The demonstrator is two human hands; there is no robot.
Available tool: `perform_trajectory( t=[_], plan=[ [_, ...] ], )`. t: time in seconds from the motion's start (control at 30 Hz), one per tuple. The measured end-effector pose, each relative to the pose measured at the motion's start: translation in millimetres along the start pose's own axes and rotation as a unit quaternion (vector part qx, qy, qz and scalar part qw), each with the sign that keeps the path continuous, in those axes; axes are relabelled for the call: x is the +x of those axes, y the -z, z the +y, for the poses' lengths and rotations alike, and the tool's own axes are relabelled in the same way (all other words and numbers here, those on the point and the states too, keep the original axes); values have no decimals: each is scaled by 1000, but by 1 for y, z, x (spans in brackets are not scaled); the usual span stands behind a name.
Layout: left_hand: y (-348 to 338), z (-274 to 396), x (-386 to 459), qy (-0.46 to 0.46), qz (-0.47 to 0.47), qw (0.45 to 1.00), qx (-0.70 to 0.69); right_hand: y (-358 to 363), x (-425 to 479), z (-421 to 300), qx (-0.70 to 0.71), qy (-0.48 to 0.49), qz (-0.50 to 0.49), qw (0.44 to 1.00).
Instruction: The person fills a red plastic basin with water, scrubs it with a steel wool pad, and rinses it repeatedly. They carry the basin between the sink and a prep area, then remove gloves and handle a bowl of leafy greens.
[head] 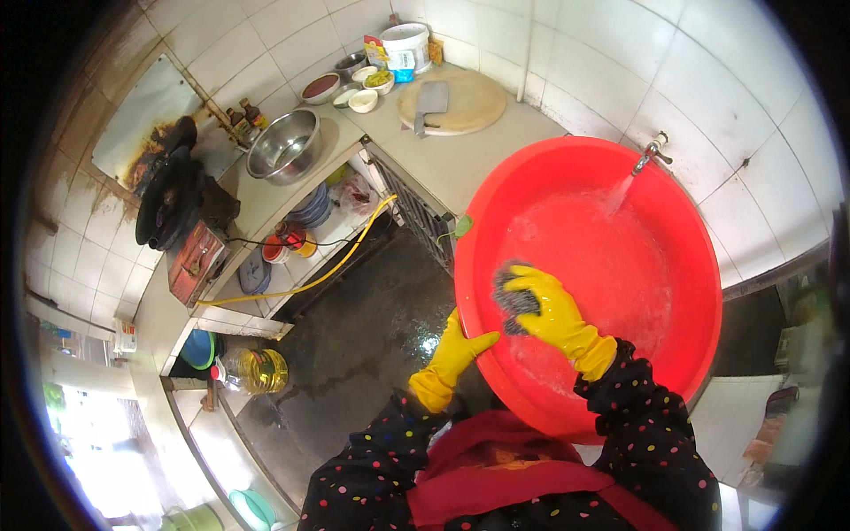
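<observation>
A large red plastic basin (624, 272) tilts in front of me, with water running into it from a metal tap (647, 156) on the tiled wall. My right hand (554, 312), in a yellow rubber glove, presses a grey scouring pad (514, 292) against the basin's inner left side. Another yellow glove covers my left hand (455, 358), which grips the basin's rim at the lower left, thumb over the edge. A green leaf (463, 227) lies at the rim above it.
A round cutting board (485, 109) with a cleaver (433, 98) lies on the counter behind. Bowls of seasoning and a steel bowl (285, 147) stand further left, near a blackened wok (169, 199). A yellow hose (319, 282) crosses the shelf; an oil jug (262, 372) is below.
</observation>
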State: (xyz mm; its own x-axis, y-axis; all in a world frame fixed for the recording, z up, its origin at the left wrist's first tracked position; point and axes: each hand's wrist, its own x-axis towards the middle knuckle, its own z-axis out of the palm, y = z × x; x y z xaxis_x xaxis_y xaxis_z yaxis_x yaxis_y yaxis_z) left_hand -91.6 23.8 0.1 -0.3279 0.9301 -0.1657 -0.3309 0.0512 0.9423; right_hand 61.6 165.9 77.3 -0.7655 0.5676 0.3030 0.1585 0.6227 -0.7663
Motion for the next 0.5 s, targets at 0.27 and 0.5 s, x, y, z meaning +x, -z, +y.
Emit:
perform_trajectory(
  t=[0.27,0.5],
  plan=[
    [1,-44,-7,-12,64,998,27,-66,77,-23,-253,229,-244,908],
    [-14,-3,-14,19,139,982,123,-52,176,47,-391,117,-53,911]
  ],
)
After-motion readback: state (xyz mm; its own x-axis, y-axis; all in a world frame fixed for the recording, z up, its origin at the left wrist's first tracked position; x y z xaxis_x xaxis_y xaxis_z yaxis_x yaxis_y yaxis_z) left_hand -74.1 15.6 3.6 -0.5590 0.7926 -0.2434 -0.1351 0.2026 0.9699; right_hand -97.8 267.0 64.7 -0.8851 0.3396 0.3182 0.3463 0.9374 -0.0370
